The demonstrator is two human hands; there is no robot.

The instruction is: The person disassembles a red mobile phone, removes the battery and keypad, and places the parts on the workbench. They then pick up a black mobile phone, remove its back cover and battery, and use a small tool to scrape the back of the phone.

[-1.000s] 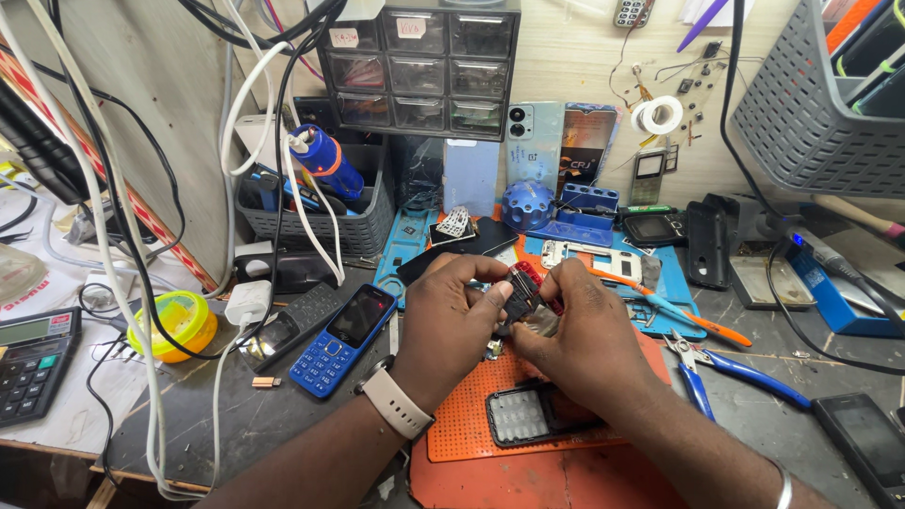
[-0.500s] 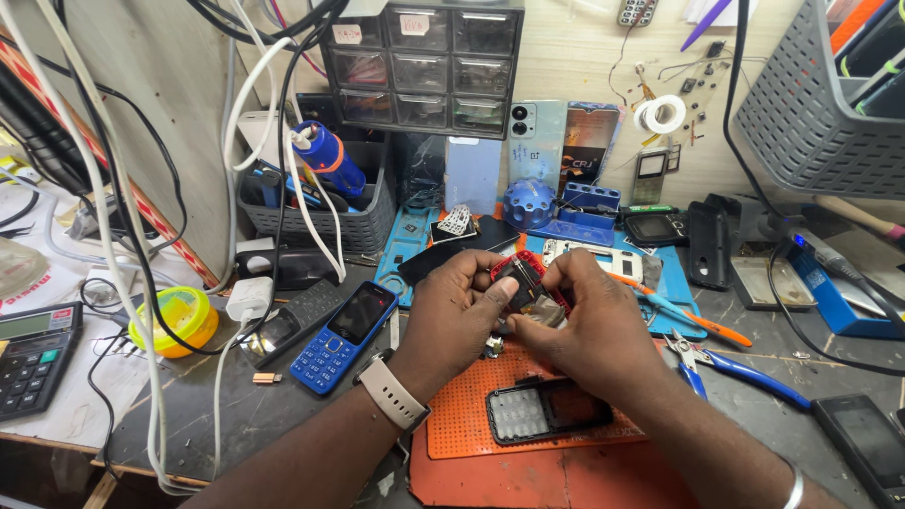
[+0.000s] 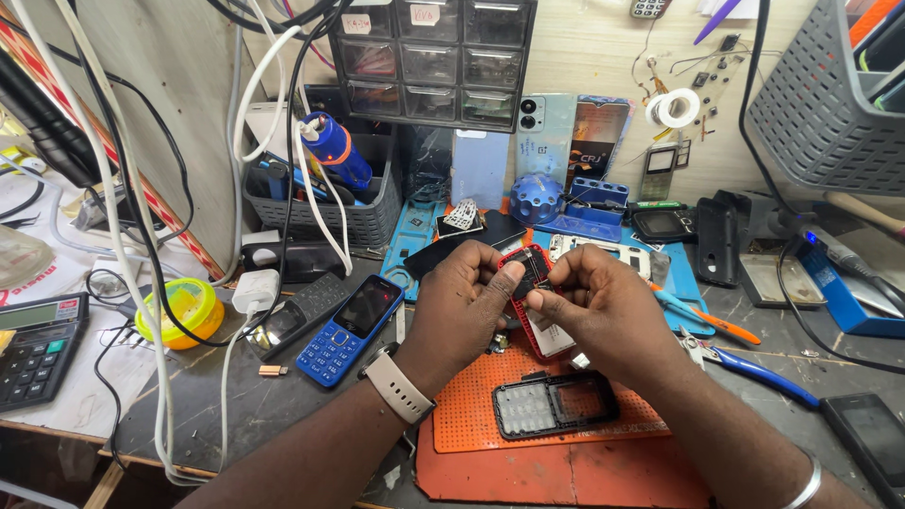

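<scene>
Head view: both hands meet over the middle of the bench, above the far edge of an orange mat [image 3: 566, 452]. The left hand [image 3: 467, 306], a pale watch [image 3: 398, 386] on its wrist, and the right hand [image 3: 603, 311] are pinched shut from either side on a red phone frame [image 3: 528, 283], held tilted with its top end away from the camera. The fingertips of both hands close on a small dark part at the frame's upper end; what that part is cannot be made out, and the palms hide much of the frame's lower half.

On the mat, just in front of the hands, lies a black keypad shell [image 3: 554, 407]. Left of the mat a blue phone [image 3: 351, 330] lies face up, beside a dark phone [image 3: 297, 316] and a white charger [image 3: 255, 290]. Further left sit a yellow tape roll [image 3: 181, 313] and, at the bench's left edge, a calculator [image 3: 38, 349], partly cut off. White and black cables [image 3: 141, 236] hang across the left side and screen what lies behind them.

Right of the hands lie an orange-handled tool [image 3: 716, 322] and blue pliers [image 3: 754, 369]; another phone [image 3: 872, 438] is cut off at the right corner. Along the back stand a drawer cabinet [image 3: 429, 57], a grey tool basket [image 3: 320, 212] and a blue screwdriver holder [image 3: 535, 198].
</scene>
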